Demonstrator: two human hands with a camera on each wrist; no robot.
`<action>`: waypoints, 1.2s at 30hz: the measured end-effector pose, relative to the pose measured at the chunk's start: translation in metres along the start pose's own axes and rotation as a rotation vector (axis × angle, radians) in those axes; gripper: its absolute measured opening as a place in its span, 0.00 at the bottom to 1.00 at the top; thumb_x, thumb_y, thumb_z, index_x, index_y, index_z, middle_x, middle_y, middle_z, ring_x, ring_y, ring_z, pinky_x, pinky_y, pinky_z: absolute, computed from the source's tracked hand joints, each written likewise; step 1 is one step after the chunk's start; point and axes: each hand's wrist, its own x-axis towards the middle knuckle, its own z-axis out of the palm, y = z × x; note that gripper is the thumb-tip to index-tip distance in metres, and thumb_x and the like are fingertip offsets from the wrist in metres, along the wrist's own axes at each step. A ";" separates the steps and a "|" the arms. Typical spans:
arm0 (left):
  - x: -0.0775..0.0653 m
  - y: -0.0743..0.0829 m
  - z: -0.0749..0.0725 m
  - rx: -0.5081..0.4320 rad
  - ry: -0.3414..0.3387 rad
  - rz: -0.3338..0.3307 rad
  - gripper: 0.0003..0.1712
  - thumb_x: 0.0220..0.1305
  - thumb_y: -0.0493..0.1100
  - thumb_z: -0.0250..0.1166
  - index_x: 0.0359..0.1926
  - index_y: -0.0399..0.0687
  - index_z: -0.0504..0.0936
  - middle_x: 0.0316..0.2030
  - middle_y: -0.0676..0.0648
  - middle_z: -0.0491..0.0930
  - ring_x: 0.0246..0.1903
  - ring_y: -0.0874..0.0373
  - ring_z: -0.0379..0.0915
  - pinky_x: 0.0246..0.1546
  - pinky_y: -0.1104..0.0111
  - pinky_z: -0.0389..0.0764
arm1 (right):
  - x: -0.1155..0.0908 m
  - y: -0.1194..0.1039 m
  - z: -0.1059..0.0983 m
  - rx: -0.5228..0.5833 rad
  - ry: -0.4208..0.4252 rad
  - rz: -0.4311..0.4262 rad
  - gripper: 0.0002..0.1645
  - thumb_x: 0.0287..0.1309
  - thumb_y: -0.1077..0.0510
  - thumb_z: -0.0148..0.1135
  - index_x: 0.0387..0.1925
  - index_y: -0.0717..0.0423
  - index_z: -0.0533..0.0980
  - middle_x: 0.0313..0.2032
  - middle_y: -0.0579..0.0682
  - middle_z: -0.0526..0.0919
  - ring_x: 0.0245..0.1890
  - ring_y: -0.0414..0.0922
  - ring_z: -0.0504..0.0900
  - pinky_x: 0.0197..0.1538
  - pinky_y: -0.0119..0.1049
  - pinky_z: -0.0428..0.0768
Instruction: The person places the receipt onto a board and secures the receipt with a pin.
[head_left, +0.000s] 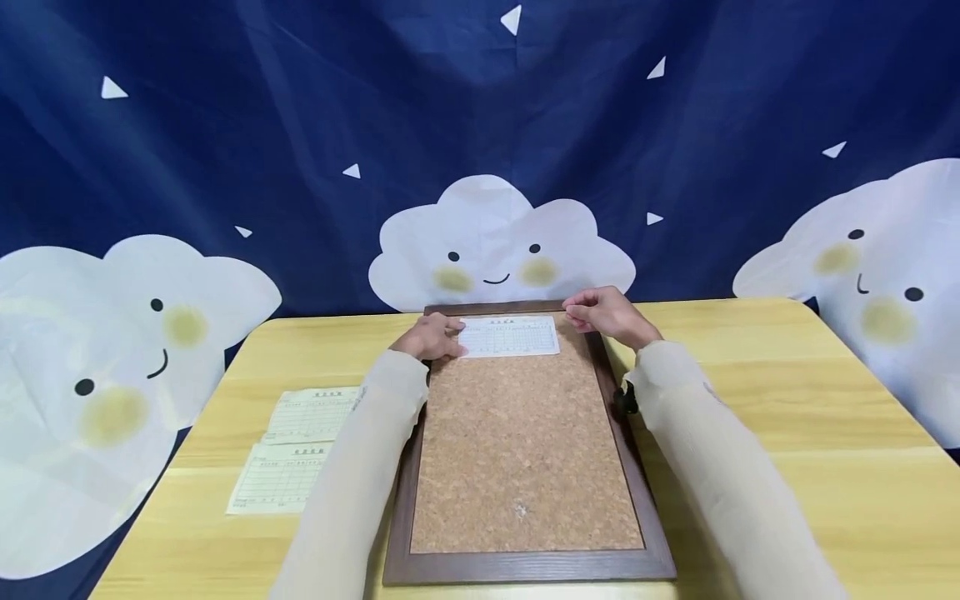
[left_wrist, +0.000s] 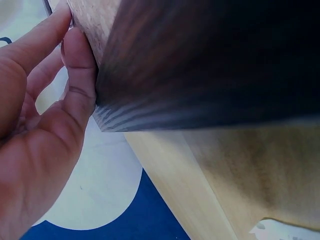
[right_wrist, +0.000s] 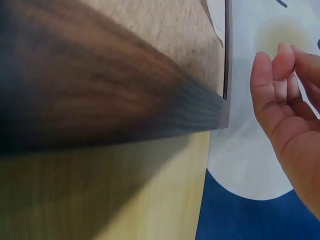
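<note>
A white printed form slip (head_left: pixel 510 336) with a ruled table lies across the top of a cork board (head_left: pixel 517 450) in a dark brown wooden frame (head_left: pixel 528 567). At the slip's left edge, my left hand (head_left: pixel 431 336) rests its thumb and fingers on the paper, forefinger at the upper corner and thumb at the lower. My right hand (head_left: pixel 609 317) is raised by the board's top right corner, just beside the slip. Its thumb and fingertips are drawn together, and nothing shows between them in the right wrist view. In the left wrist view, the thumb (left_wrist: pixel 80 65) lies along the frame's edge.
Two pale yellow-green printed forms, an upper form (head_left: pixel 311 415) and a lower form (head_left: pixel 277 479), lie left of the board, partly covered by the left sleeve (head_left: pixel 337 492). The wooden table (head_left: pixel 810 433) ends at a dark blue cloth (head_left: pixel 480 100) with smiling clouds.
</note>
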 end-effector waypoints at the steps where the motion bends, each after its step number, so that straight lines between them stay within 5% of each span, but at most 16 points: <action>1: 0.000 0.000 -0.001 -0.006 -0.004 0.000 0.33 0.68 0.42 0.67 0.72 0.48 0.69 0.51 0.44 0.81 0.24 0.60 0.73 0.44 0.65 0.74 | 0.002 -0.001 0.001 0.008 -0.004 -0.002 0.17 0.73 0.65 0.53 0.55 0.76 0.74 0.42 0.62 0.81 0.37 0.45 0.79 0.53 0.46 0.81; 5: 0.000 -0.001 -0.002 -0.016 -0.012 0.002 0.34 0.68 0.42 0.67 0.73 0.48 0.68 0.36 0.44 0.82 0.21 0.62 0.72 0.39 0.68 0.75 | 0.005 -0.003 0.003 0.021 -0.007 -0.003 0.17 0.73 0.65 0.53 0.55 0.76 0.74 0.40 0.59 0.81 0.36 0.44 0.78 0.53 0.44 0.81; 14: 0.003 0.002 -0.003 -0.016 -0.012 -0.014 0.35 0.67 0.43 0.67 0.73 0.49 0.68 0.53 0.41 0.79 0.24 0.62 0.74 0.41 0.68 0.76 | 0.008 -0.012 0.004 0.014 -0.001 0.012 0.17 0.72 0.63 0.55 0.55 0.73 0.75 0.40 0.58 0.81 0.39 0.49 0.79 0.54 0.45 0.81; 17: 0.003 0.002 -0.004 -0.024 -0.007 -0.025 0.35 0.67 0.43 0.68 0.72 0.49 0.68 0.41 0.42 0.83 0.22 0.62 0.73 0.38 0.69 0.76 | 0.011 -0.015 0.005 0.022 -0.002 0.019 0.17 0.72 0.63 0.55 0.55 0.73 0.75 0.42 0.59 0.80 0.41 0.51 0.79 0.56 0.48 0.79; 21: 0.002 0.001 -0.001 -0.034 -0.009 -0.025 0.34 0.67 0.42 0.68 0.72 0.48 0.69 0.38 0.45 0.82 0.22 0.62 0.73 0.37 0.69 0.75 | 0.014 -0.014 0.008 0.044 -0.013 0.023 0.18 0.72 0.64 0.55 0.56 0.75 0.75 0.43 0.61 0.80 0.41 0.50 0.79 0.56 0.49 0.79; 25: 0.000 0.000 0.001 -0.030 -0.014 -0.013 0.34 0.67 0.42 0.67 0.72 0.48 0.69 0.54 0.44 0.78 0.23 0.62 0.72 0.39 0.68 0.75 | 0.016 -0.012 0.010 0.046 -0.016 0.017 0.18 0.73 0.64 0.54 0.55 0.75 0.75 0.42 0.61 0.80 0.40 0.49 0.80 0.56 0.49 0.79; 36: 0.001 -0.001 -0.003 -0.048 -0.022 -0.003 0.34 0.67 0.41 0.68 0.72 0.47 0.69 0.43 0.43 0.82 0.22 0.62 0.72 0.36 0.69 0.75 | 0.024 -0.014 0.012 0.082 -0.011 0.009 0.19 0.72 0.64 0.56 0.57 0.76 0.74 0.40 0.58 0.81 0.35 0.43 0.79 0.53 0.44 0.81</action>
